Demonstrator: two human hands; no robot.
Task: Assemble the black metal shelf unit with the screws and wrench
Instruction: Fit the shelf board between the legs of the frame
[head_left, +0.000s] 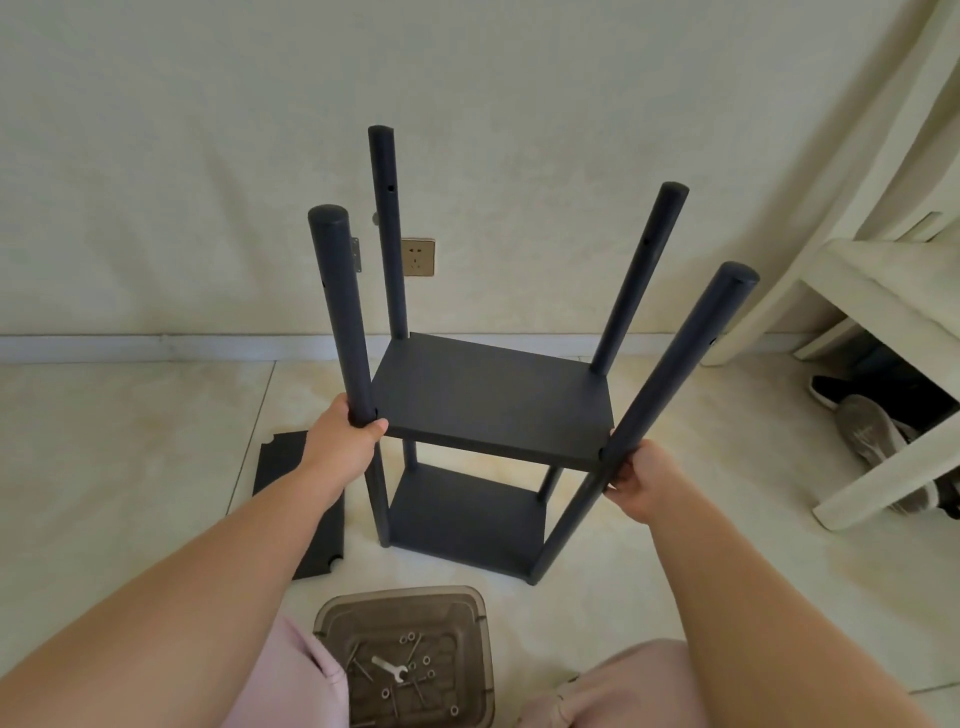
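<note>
The black shelf unit (488, 415) stands upright on the pale tiled floor (130, 441), close to the cream wall (208, 130), and both hands are on it. Two shelves are fixed between its four posts; the upper shelf (493, 400) sits about halfway up, the lower one (467, 514) near the floor. The left hand (340, 436) grips the near-left post (343, 312) at the upper shelf's corner, fingers curled round it, thumb at the front. The right hand (641, 480) grips the near-right post (670, 374) just below that shelf, fingers wrapped round the tube.

Left of the unit, a loose black shelf panel (301, 499) lies flat on the tiles, partly under the left forearm.

Down front, between the knees, there's the brown see-through plastic tub (322, 616). In it: the silver wrench (389, 669) lying flat near the middle, long screws (415, 647) scattered around it, and small ring washers (426, 660) dotted among them.

At right, a cream wooden frame (883, 312) with shoes (867, 426) beneath it. On the wall behind the posts, a gold socket plate (417, 256).
</note>
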